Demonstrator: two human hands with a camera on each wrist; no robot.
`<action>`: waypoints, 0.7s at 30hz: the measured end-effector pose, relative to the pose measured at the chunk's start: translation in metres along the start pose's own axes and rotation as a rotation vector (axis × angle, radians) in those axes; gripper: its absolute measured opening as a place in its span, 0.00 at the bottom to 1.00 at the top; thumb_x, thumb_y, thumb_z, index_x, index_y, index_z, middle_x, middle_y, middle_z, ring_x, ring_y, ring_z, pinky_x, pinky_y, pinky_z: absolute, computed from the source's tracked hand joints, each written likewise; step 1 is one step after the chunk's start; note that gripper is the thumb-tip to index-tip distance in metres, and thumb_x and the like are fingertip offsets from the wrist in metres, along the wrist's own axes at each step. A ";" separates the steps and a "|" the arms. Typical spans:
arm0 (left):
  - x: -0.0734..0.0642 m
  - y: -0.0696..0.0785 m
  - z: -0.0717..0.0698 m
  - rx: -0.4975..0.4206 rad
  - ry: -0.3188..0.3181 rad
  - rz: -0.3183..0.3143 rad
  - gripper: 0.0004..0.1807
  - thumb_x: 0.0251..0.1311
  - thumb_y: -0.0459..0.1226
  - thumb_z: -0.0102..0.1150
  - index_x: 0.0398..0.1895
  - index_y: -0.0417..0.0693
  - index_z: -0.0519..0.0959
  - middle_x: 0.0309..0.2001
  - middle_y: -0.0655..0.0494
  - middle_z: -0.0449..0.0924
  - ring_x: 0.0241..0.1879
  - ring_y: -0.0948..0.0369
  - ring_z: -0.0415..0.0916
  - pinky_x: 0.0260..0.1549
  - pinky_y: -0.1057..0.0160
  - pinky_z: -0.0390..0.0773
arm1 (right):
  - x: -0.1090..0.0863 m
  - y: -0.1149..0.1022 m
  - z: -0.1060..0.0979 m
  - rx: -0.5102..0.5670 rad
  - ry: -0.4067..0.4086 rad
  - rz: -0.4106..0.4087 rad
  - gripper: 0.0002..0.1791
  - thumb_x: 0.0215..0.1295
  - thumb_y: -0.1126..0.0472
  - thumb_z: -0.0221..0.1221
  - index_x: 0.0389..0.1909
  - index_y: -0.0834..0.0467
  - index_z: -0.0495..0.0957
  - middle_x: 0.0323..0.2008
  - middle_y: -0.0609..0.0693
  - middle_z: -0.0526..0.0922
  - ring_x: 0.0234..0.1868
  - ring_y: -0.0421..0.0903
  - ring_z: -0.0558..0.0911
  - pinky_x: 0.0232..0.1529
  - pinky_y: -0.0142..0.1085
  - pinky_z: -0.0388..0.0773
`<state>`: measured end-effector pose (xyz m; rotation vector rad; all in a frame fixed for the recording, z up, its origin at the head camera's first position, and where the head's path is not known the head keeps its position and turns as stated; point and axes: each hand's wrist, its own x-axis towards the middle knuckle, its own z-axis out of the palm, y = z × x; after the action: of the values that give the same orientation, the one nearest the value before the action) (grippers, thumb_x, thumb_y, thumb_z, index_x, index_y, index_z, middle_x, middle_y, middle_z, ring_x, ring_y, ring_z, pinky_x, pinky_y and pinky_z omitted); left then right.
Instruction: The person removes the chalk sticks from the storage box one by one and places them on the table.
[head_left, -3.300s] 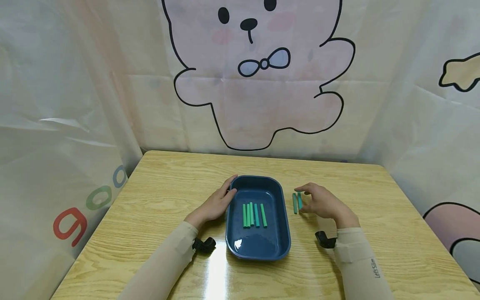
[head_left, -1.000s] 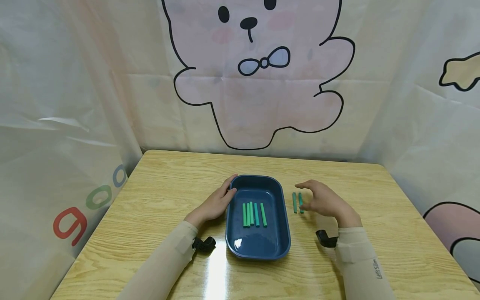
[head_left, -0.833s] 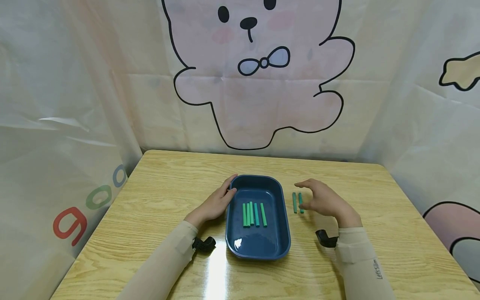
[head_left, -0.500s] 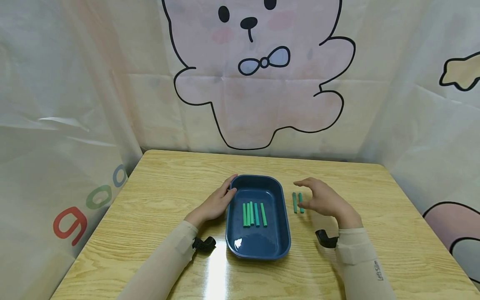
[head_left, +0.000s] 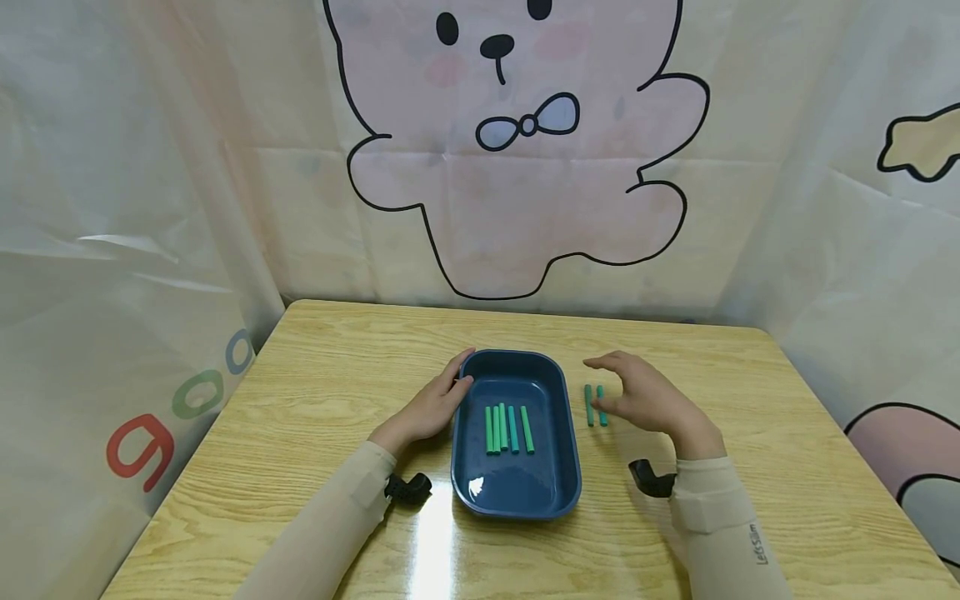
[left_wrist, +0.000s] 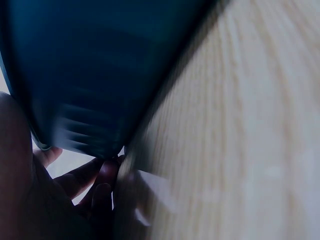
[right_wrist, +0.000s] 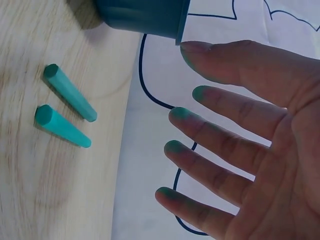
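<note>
My left hand (head_left: 429,406) grips the left rim of a dark blue tray (head_left: 517,496), thumb over the edge and fingers along the outside. Several green chalk sticks (head_left: 503,427) lie side by side in the tray, one of them more bluish (head_left: 513,429). To the tray's right, two teal chalk sticks (head_left: 588,404) lie roughly parallel on the table. My right hand (head_left: 643,396) hovers over them, fingers spread and holding nothing. In the right wrist view, green dust coats its fingertips (right_wrist: 181,114), and both sticks (right_wrist: 70,92) lie apart from it.
A light wooden table (head_left: 360,358) bears everything. Behind it hangs a curtain (head_left: 300,233) printed with a bear, and more curtain closes in both sides. Black wrist cameras (head_left: 408,490) sit on both sleeves.
My right hand has let go of the right-hand teal chalk stick, which now lies on the table, and has drifted slightly away from me and left. The left hand and tray have stayed put.
</note>
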<state>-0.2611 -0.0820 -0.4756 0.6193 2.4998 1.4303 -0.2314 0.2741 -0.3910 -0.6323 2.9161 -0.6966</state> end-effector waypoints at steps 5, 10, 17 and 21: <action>0.000 0.001 0.000 -0.003 -0.001 0.002 0.30 0.84 0.51 0.35 0.84 0.71 0.47 0.82 0.46 0.55 0.79 0.45 0.58 0.75 0.40 0.61 | -0.001 -0.004 -0.001 -0.002 0.019 -0.017 0.31 0.70 0.59 0.67 0.71 0.62 0.72 0.66 0.63 0.76 0.68 0.67 0.74 0.64 0.64 0.73; 0.000 0.000 0.000 0.002 0.000 0.005 0.30 0.84 0.52 0.35 0.84 0.71 0.47 0.82 0.47 0.55 0.79 0.46 0.57 0.75 0.40 0.61 | 0.000 -0.007 -0.001 0.000 0.040 -0.044 0.29 0.72 0.57 0.65 0.71 0.62 0.73 0.65 0.62 0.77 0.67 0.66 0.75 0.64 0.64 0.73; 0.000 0.000 0.000 -0.003 -0.003 0.008 0.30 0.84 0.53 0.34 0.84 0.71 0.46 0.82 0.49 0.54 0.79 0.46 0.57 0.76 0.41 0.61 | 0.001 -0.010 -0.001 -0.010 0.072 -0.056 0.28 0.73 0.57 0.65 0.70 0.62 0.73 0.64 0.59 0.78 0.67 0.64 0.75 0.65 0.63 0.73; 0.000 0.000 0.000 -0.001 -0.005 0.005 0.30 0.84 0.51 0.35 0.85 0.70 0.46 0.82 0.49 0.54 0.80 0.47 0.56 0.76 0.41 0.60 | 0.000 -0.012 -0.001 -0.017 0.078 -0.050 0.28 0.72 0.57 0.65 0.70 0.61 0.74 0.64 0.59 0.79 0.67 0.63 0.76 0.64 0.62 0.73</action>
<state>-0.2612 -0.0822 -0.4750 0.6287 2.4957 1.4302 -0.2275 0.2646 -0.3845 -0.6971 2.9897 -0.7187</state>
